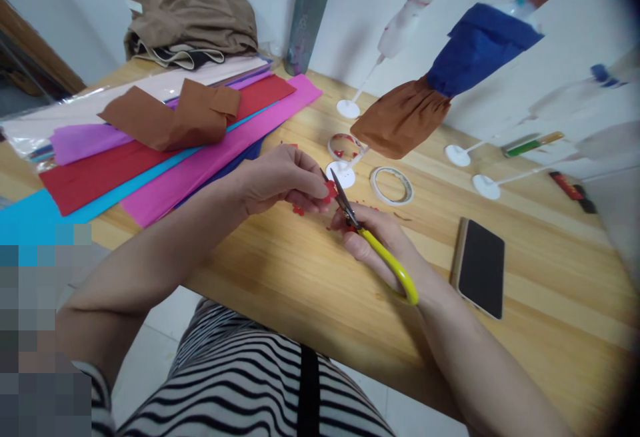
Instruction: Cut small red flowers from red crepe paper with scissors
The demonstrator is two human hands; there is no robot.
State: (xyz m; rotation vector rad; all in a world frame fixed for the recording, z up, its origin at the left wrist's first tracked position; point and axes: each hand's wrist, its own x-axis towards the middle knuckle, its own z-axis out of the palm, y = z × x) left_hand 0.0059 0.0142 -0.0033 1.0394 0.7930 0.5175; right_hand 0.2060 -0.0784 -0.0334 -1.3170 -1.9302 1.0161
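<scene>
Right in the middle of the frame, here are the scissors [373, 242]: bright yellow handle, dark metal blades, a pivot between them. The blades stand slightly apart, two narrow points in a slim V. They aim at the upper left of the frame, and the long axis runs on a slant, from the rounded handle end at lower right up to the tips just right of centre.

Close against the blades, the red paper piece [329, 192], small, vivid, with a rounded, petal-like edge! The left hand [277, 180] has it, thumb and fingers pinched on it; which way it faces is hard to tell. Over on the other side, the right hand [380, 237] is closed around the scissors, thumb on the near side; how the remaining fingers sit in the handle is hidden.

Just below the left fingers, a red cutout [299, 210] lies on the wooden table [300, 284]. Above and to the right, a white tape roll [392, 186] lies flat beside a white round base [341, 174]. Swing to the right: a dark-screened phone [483, 267]. Upper right, a figure dressed in blue and brown paper [485, 47] leans across the view. And upper left, coloured paper sheets [235, 147] fan out in pink, red and blue.
</scene>
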